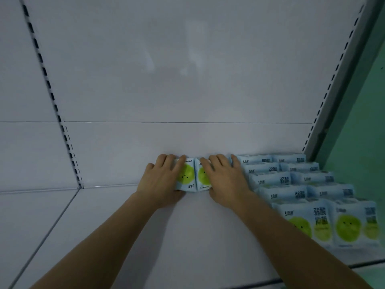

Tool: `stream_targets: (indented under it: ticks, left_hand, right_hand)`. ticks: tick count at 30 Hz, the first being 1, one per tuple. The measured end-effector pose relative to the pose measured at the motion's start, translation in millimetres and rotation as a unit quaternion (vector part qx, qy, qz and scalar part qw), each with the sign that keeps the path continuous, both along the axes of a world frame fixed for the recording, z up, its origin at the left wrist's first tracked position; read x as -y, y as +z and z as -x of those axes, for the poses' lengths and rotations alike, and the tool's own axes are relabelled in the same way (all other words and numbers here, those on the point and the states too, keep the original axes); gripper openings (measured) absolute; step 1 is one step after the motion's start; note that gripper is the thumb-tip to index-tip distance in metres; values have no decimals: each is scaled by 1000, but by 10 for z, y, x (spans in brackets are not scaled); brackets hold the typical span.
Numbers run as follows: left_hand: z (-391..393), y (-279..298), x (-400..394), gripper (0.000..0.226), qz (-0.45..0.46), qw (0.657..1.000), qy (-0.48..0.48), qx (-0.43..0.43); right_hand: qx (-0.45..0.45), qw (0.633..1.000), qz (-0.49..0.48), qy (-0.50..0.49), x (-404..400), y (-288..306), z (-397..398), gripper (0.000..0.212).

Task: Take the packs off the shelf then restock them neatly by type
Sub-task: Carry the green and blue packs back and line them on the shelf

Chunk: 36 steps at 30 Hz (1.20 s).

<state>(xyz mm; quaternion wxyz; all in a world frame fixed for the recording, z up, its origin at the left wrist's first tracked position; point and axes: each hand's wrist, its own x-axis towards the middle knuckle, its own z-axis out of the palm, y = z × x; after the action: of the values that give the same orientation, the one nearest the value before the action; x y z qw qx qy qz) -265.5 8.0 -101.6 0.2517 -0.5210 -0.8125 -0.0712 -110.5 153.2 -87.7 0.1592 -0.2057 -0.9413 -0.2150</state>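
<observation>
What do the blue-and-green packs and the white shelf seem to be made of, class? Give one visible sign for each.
The packs look like soft, slightly glossy plastic film: their printed faces wrinkle and bulge. The two packs under the left hand and right hand look the same. The shelf seems painted sheet metal with a smooth satin finish, judging by its flat sheen and the slotted uprights, though the coating cannot be confirmed.

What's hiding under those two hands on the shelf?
Two pale blue packs with green smiley faces: the left hand holds the left pack, the right hand holds the right pack. The fingers hide each pack's outer part.
</observation>
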Motion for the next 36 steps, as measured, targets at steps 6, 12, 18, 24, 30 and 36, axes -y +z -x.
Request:
stream_targets:
  ticks: [6,12,18,24,30,36]
  left_hand:
    - [-46,31,-2,100,25,999,1,33]
    - [-34,239,157,103,4,999,4,51]
    - [-20,358,484,110,-150,981,-37,121]
    - [3,399,770,121,-148,959,-46,238]
    - [175,454,892,73,-105,970,-80,206]
    - [168,188,798,30,-70,941,-58,326]
  right_hand:
    - [22,999,30,3,52,91,-23,97]
    - [-53,992,74,89,189,377,-23,74]
    - [-136,927,332,109,568,552,119,63]
    - [-143,907,365,151,673,747,299,41]
    - [-62,927,340,147,723,926,412,54]
    - [27,952,278,126,748,659,506,67]
